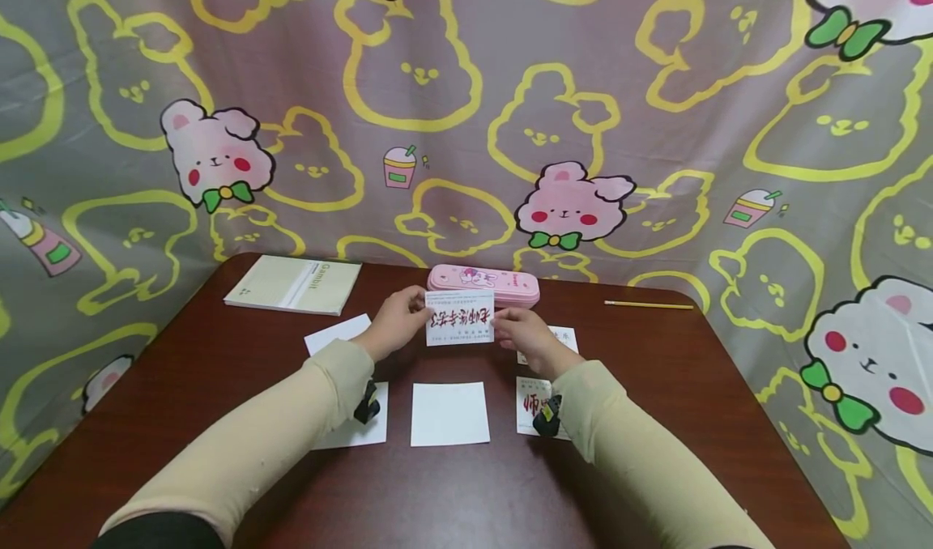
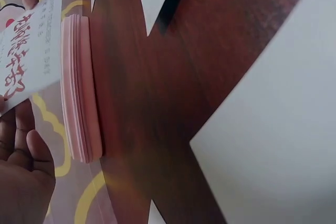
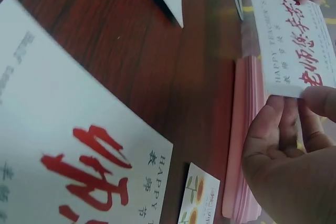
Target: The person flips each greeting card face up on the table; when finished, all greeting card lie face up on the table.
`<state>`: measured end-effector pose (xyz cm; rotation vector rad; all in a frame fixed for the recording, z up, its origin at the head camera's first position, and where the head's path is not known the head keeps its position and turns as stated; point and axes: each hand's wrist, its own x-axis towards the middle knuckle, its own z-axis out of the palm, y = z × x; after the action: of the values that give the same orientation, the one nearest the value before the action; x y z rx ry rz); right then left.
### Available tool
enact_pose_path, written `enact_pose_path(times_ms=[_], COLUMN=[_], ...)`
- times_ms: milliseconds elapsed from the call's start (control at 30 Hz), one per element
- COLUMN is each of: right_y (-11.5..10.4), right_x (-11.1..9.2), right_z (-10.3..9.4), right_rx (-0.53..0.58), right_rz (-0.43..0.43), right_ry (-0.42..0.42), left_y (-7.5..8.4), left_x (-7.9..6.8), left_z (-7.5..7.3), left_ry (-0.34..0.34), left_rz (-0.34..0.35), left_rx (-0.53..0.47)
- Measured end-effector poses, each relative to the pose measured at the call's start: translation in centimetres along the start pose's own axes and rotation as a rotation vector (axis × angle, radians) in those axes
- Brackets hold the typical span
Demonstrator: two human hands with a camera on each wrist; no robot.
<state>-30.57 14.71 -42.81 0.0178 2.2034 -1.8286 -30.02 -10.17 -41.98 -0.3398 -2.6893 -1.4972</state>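
Note:
Both hands hold up a white greeting card (image 1: 459, 330) with red brush-style characters, which appear upside down in the head view. My left hand (image 1: 397, 320) pinches its left edge between thumb and fingers. On the opposite edge, my right hand (image 1: 530, 338) grips with the thumb on the printed face, seen closely in the right wrist view. Below the raised card lies a blank white card (image 1: 450, 415). Under the right forearm are a card with red characters (image 1: 534, 407) and a printed card (image 1: 567, 338), both partly covered. Two white cards (image 1: 373, 427) lie by the left forearm.
A pink pencil case (image 1: 513, 286) lies behind the held card. A pale notebook (image 1: 331, 282) sits at the table's back left, and a yellow pencil (image 1: 649, 304) at the back right. A patterned curtain (image 1: 452, 152) hangs right behind the dark wooden table (image 1: 670, 395).

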Motion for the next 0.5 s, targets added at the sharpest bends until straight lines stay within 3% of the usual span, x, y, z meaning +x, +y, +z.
enact_pose_path(times_ms=[167, 333, 500], right_y=[0.1, 0.1, 0.2], right_x=[-0.2, -0.4, -0.5], right_z=[0.1, 0.1, 0.3], right_rx=[-0.103, -0.184, -0.226], right_rz=[-0.036, -0.084, -0.132], right_ry=[-0.026, -0.144, -0.282], left_y=[0.5, 1.4, 2.1], left_x=[0.2, 0.5, 0.7], left_z=[-0.3, -0.4, 0.0], left_ry=[-0.077, -0.236, -0.297], left_rz=[-0.009, 0.019, 0.030], left_rx=[0.022, 0.106, 0.133])
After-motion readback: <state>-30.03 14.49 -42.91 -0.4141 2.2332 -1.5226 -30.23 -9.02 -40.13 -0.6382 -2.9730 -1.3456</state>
